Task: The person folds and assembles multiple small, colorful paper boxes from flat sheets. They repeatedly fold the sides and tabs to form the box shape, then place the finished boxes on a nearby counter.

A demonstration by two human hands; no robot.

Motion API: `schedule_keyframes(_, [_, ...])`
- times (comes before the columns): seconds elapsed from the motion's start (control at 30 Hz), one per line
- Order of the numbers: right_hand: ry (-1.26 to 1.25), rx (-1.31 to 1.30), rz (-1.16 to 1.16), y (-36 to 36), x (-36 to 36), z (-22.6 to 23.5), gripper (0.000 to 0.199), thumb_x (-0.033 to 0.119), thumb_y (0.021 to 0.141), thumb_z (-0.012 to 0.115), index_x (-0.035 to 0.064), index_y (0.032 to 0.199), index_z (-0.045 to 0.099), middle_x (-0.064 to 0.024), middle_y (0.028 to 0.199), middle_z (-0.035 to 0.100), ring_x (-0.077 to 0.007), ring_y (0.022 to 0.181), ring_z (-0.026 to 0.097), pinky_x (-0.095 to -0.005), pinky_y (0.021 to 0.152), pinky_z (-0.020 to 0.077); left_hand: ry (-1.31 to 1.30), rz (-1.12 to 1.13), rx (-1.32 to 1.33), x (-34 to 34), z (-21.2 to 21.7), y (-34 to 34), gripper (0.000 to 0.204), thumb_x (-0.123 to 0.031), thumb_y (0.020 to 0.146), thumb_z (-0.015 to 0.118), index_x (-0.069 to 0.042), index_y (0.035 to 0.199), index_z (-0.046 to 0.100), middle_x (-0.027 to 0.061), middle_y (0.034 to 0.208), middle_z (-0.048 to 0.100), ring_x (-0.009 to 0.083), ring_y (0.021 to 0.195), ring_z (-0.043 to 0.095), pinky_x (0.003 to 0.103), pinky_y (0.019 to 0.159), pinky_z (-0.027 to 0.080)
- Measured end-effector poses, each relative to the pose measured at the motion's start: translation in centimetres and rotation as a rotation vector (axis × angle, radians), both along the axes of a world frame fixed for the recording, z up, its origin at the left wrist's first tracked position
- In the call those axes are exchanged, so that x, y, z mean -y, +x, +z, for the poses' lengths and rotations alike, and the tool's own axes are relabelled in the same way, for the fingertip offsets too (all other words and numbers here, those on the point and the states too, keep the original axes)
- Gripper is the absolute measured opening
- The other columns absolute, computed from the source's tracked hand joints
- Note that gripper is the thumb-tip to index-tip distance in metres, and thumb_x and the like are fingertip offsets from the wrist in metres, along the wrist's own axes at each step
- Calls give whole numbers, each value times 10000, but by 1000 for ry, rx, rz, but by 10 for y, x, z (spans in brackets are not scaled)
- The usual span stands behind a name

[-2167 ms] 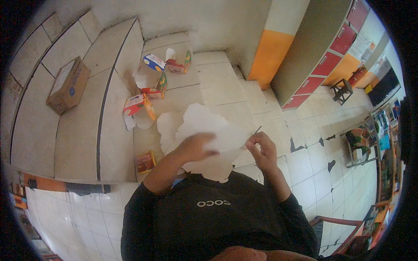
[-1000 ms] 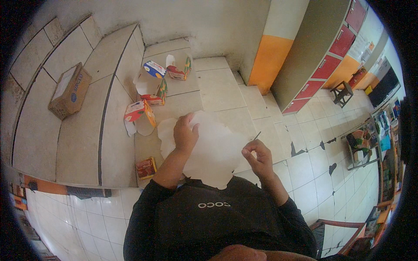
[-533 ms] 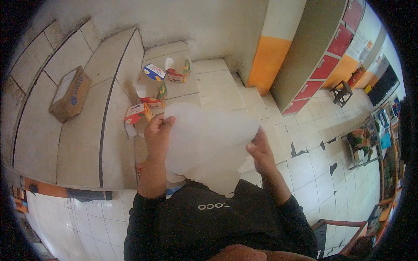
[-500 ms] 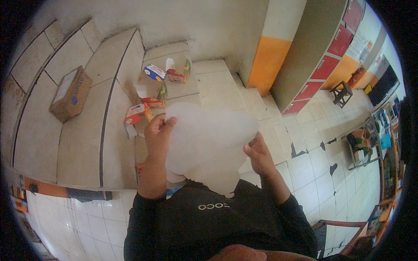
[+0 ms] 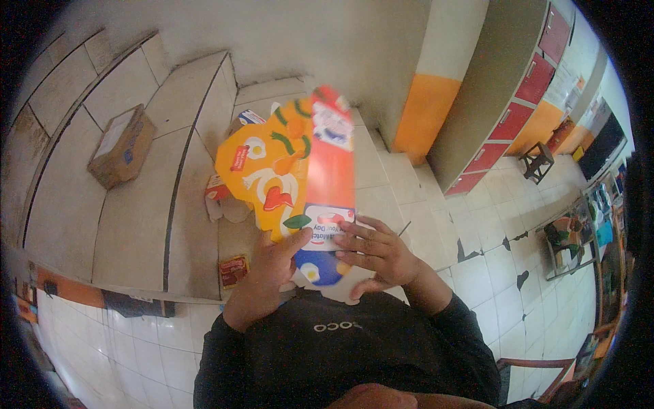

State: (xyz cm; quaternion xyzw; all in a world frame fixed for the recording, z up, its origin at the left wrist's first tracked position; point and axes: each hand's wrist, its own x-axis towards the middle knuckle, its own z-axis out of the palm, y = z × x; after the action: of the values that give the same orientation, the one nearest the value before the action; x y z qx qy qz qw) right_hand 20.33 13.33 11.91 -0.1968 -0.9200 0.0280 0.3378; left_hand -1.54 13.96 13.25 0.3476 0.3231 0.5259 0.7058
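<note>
The person held a flattened cardboard sheet (image 5: 293, 184) upright in front of the chest, with the printed side toward the camera. The left hand (image 5: 269, 273) gripped its lower edge, with the thumb lying across a white label near the bottom. The right hand (image 5: 375, 252) lay on the same lower part with the fingers spread flat on the face, pressing rather than closing around it.

The sheet looked thin and tall, and only its bottom was held. It probably could fold or tip forward at the top, because nothing supported that end. The flat right hand gave little hold, so the sheet might also slide down if the left grip loosened. A thin stick (image 5: 405, 228) lay on the floor just beside the right hand, and it could be knocked away.

The sheet was orange on its left half and red on its right half, with pictures of fried eggs, green leaves and a blue patch at the bottom. A small red and yellow packet (image 5: 234, 270) lay on the tiled step (image 5: 136, 232) near its front edge. Behind the sheet, more printed cartons (image 5: 216, 191) lay at the foot of the higher step. Far to the left, a brown cardboard box (image 5: 122, 144) stood on the upper step. At the far right stood red lockers (image 5: 524, 102) and an orange and white pillar (image 5: 426, 116).
</note>
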Motion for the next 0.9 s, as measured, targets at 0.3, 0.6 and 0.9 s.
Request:
schedule_keyframes(0.3, [26, -43, -289, -28, -9, 8, 631, 324, 747, 621, 114, 1299, 398, -91, 1382, 345, -332, 1279, 311, -555, 1042, 102, 338, -263, -519, -2, -10, -1, 233, -109, 844, 571, -3, 1051, 566, 33, 912, 619, 85, 845, 565, 245, 746, 457])
schedule_keyframes(0.6, [58, -141, -300, -35, -2, 8, 428, 166, 752, 636, 100, 1160, 527, -80, 1208, 535, -228, 1180, 461, -528, 1037, 165, 1002, -52, -907, -4, -11, -6, 208, -59, 831, 535, -8, 1026, 583, 101, 922, 609, 242, 825, 596, 317, 725, 468])
schedule_keyframes(0.9, [256, -259, -23, -11, -2, -4, 193, 58, 792, 556, 111, 946, 658, -50, 1037, 640, -204, 1003, 597, -420, 988, 327, 910, 510, -9, -13, -59, -16, 469, -401, 776, 613, -51, 1069, 506, 122, 1091, 546, 256, 949, 551, 402, 808, 441])
